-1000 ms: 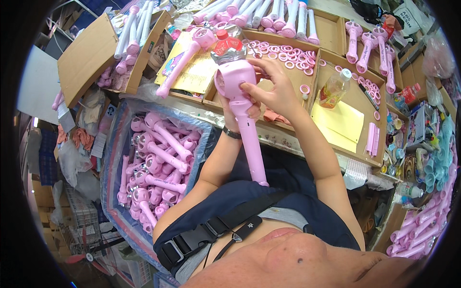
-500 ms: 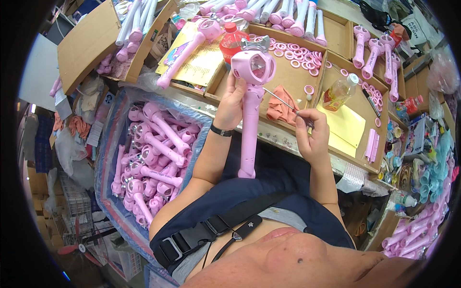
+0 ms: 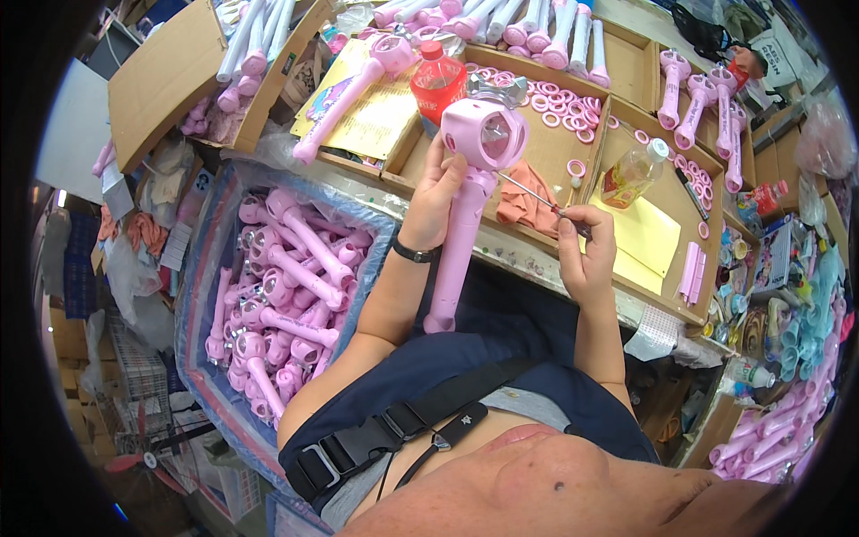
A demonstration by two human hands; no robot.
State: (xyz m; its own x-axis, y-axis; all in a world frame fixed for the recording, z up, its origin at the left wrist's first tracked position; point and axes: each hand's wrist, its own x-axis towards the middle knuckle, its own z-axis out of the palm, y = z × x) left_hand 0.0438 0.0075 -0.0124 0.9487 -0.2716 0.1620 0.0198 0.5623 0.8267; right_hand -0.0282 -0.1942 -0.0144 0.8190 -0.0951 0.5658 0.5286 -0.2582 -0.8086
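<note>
My left hand (image 3: 431, 204) grips a pink toy wand (image 3: 461, 237) just below its round, windowed head, which carries a silvery ornament on top. The wand leans, with its handle's lower end toward my lap. In my right hand (image 3: 588, 255) a thin screwdriver (image 3: 531, 191) is pinched; its metal shaft points left at the neck of the wand. Whether the tip touches the wand I cannot tell. Behind the shaft, an orange cloth (image 3: 528, 204) lies in a cardboard tray.
At left stands a lined bin (image 3: 199, 345) full of pink wands. Trays on the bench hold pink rings (image 3: 564, 106), a red bottle (image 3: 438, 82), a clear bottle (image 3: 631, 174) and yellow paper (image 3: 640, 242). Another wand (image 3: 344, 106) lies on the yellow sheets.
The wand has tilted: its head moved right and its lower end swung left. My right hand, with the screwdriver, has shifted slightly.
</note>
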